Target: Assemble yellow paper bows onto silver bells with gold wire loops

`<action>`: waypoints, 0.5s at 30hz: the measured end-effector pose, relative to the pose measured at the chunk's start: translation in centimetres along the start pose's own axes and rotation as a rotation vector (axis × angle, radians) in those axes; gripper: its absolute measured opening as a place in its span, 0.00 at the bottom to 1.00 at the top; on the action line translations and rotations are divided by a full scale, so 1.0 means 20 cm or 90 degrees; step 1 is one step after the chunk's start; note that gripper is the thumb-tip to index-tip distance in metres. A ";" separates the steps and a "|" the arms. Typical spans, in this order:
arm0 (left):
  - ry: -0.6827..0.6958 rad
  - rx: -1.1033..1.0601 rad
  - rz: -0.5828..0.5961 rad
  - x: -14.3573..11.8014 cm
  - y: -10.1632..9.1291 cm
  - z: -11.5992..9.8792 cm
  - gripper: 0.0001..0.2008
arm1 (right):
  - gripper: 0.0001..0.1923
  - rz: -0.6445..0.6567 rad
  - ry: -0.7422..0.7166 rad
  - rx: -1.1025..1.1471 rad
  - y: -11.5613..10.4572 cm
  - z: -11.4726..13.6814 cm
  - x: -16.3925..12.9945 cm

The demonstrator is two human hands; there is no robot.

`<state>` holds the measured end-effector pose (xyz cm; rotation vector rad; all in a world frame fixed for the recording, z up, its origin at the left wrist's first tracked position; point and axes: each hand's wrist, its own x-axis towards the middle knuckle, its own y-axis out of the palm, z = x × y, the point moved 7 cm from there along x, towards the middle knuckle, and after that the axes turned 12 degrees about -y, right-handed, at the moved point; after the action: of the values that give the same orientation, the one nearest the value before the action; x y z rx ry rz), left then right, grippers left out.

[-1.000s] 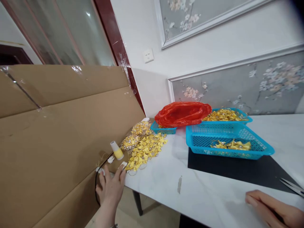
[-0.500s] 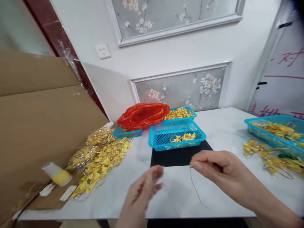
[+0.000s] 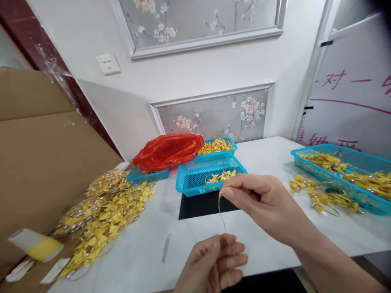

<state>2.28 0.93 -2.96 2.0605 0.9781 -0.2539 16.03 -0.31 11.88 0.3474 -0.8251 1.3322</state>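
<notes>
My right hand (image 3: 265,203) pinches the top of a thin yellowish cord (image 3: 220,211) between thumb and forefinger, above the table. The cord hangs down, slightly curved, to my left hand (image 3: 214,262), whose thumb and forefinger close around its lower part. The other fingers of that hand are loosely curled, and the cord's lower end is hidden there. Just behind my right hand stands a blue perforated basket (image 3: 183,189) with a few yellow ribbon pieces (image 3: 221,176) inside. A dark mat (image 3: 195,206) lies under its front edge.
A heap of yellow ribbon pieces with silvery beads (image 3: 106,215) covers the left side, near a cone-shaped spool (image 3: 36,245). A red plastic bag (image 3: 168,151) stands behind. At right is another blue basket (image 3: 345,179) with loose yellow pieces (image 3: 324,197) beside it. A thin strip (image 3: 165,249) lies in front.
My left hand has moved right and closed on the lower part of the cord, which hung free before. My right hand keeps its pinch. The view has turned to the right.
</notes>
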 end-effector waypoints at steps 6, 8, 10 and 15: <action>0.048 0.024 -0.088 -0.01 -0.03 0.00 0.16 | 0.14 -0.011 -0.003 -0.012 0.00 0.00 0.00; 0.064 0.024 -0.107 -0.01 -0.05 0.00 0.15 | 0.13 -0.015 -0.013 -0.009 0.00 0.01 0.00; 0.081 0.022 -0.122 -0.01 -0.07 -0.01 0.16 | 0.13 -0.019 -0.020 -0.019 -0.01 0.03 -0.01; 0.124 0.016 -0.134 -0.04 -0.14 -0.05 0.17 | 0.15 -0.002 -0.023 -0.089 -0.05 0.01 -0.06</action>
<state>-0.46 2.27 -3.51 2.0338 1.3193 -0.1770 16.85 -1.58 11.31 0.2621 -0.9422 1.2611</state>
